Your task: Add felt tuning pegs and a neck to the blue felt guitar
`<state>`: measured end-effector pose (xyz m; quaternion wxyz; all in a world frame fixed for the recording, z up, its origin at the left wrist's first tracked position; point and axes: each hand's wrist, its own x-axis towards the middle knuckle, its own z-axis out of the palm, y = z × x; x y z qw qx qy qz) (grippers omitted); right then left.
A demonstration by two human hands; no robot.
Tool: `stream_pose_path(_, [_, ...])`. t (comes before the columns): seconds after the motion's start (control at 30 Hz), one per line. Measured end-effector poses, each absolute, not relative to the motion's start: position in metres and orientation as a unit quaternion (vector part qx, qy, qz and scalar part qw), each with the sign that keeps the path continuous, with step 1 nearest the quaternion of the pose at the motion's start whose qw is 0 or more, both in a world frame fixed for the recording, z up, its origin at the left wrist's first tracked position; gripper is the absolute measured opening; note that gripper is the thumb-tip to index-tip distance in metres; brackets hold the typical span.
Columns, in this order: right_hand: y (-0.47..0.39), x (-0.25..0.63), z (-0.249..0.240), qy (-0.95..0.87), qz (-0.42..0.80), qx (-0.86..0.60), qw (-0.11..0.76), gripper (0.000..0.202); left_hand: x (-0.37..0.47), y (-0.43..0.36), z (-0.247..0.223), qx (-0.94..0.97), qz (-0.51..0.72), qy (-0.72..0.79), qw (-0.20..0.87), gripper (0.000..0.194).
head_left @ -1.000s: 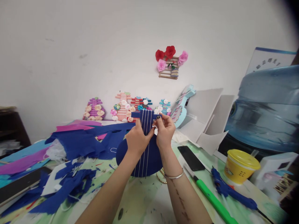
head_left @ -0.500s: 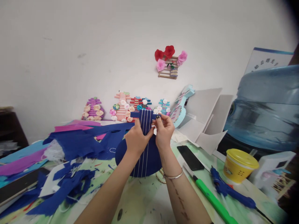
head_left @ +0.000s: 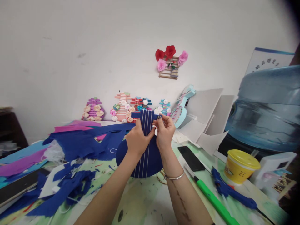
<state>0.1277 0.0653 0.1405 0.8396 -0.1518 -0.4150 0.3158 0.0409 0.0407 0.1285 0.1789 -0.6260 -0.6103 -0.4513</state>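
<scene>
A dark blue craft guitar (head_left: pixel 140 161) with white strings stands upright between my hands, its round body low and its neck up. My left hand (head_left: pixel 138 137) is wrapped round the neck from the left, with the thumb across the strings. At the top right of the neck, my right hand (head_left: pixel 166 129) pinches a short blue crosspiece (head_left: pixel 156 117) between thumb and fingers. A matching blue bar sticks out on the left side of the neck. The fingers behind the neck are hidden.
Blue fabric pieces (head_left: pixel 79 140) and scraps (head_left: pixel 67 187) cover the left. On the right lie a black phone (head_left: pixel 191 158), a green-handled knife (head_left: pixel 211 197), a blue glue gun (head_left: pixel 229 190) and a yellow tub (head_left: pixel 241 165). Decorated craft guitars (head_left: pixel 123 107) stand along the wall.
Almost nothing differs. A small white bit seen between my right fingertips and left thumb no longer shows; both hands keep their hold on the guitar.
</scene>
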Motion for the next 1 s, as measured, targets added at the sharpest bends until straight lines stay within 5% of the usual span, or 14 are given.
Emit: stream_pose_path(1.0, [0.0660, 0.1261, 0.1417, -0.406, 0.325, -0.153, 0.840, 0.018, 0.0420, 0.0416, 0.1275, -0.622, -0.457, -0.613, 0.170, 0.059])
